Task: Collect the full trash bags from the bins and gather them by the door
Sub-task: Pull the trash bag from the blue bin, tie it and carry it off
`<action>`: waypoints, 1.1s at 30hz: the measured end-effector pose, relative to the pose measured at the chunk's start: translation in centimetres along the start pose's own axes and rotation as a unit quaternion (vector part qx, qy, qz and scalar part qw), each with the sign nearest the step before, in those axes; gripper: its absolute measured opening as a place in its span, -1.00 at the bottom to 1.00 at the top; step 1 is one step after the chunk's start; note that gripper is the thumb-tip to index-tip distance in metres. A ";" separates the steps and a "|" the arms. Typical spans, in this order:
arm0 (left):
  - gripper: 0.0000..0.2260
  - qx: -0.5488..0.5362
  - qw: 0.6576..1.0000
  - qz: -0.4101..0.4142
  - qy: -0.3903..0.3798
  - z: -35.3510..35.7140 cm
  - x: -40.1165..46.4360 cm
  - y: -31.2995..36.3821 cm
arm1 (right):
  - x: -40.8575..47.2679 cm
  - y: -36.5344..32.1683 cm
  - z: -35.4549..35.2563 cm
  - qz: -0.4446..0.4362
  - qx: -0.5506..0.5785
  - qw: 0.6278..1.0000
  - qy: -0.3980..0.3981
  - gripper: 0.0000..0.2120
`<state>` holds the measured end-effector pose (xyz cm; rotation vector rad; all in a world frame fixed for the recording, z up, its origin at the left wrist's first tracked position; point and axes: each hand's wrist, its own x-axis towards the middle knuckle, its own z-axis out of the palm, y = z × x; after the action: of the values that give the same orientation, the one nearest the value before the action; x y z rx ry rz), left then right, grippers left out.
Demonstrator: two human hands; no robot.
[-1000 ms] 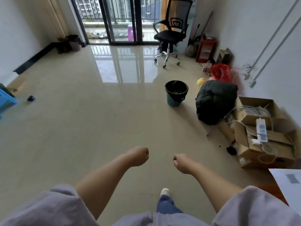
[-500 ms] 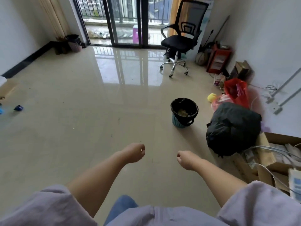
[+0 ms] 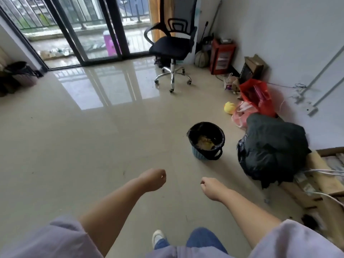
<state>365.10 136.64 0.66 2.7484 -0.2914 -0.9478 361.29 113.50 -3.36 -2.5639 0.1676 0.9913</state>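
A small blue bin [image 3: 198, 155] with a black liner bag [image 3: 193, 134] stands on the floor ahead, slightly right, with yellowish rubbish inside. Right of it a large full black trash bag [image 3: 270, 148] leans on cardboard boxes. My left hand [image 3: 153, 179] and my right hand [image 3: 210, 189] are stretched out in front of me, short of the bin. Both have the fingers curled into fists and hold nothing. A second dark bin [image 3: 20, 73] stands far left by the glass sliding door [image 3: 96, 30].
An office chair [image 3: 171, 47] stands before the door. Along the right wall lie a red bag [image 3: 258, 95], a pink bag, a yellow toy [image 3: 229, 107], a red cabinet [image 3: 222, 56] and cardboard boxes [image 3: 316, 181] with cables. Glossy tiled floor spreads to the left.
I have walked closer to the blue bin and the black bag; both look larger and nearer. My hands stay curled and hold nothing.
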 end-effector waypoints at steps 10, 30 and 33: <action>-0.70 0.034 0.996 0.070 -0.046 -8.7 17.6 3.1 | 13.2 1.0 -9.5 0.054 0.075 0.994 0.052 -0.72; -0.57 -0.045 0.995 0.086 -0.009 6.5 65.2 0.3 | 53.8 17.6 -2.5 0.183 0.140 0.941 0.249 -0.69; -0.37 -0.114 0.993 0.041 0.001 10.8 71.2 0.0 | 57.9 20.9 1.3 0.236 0.115 0.900 0.348 -0.54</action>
<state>413.33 116.88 -49.03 2.5114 -0.2742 -0.8973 398.38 96.38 -49.45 -2.5762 1.0698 0.1099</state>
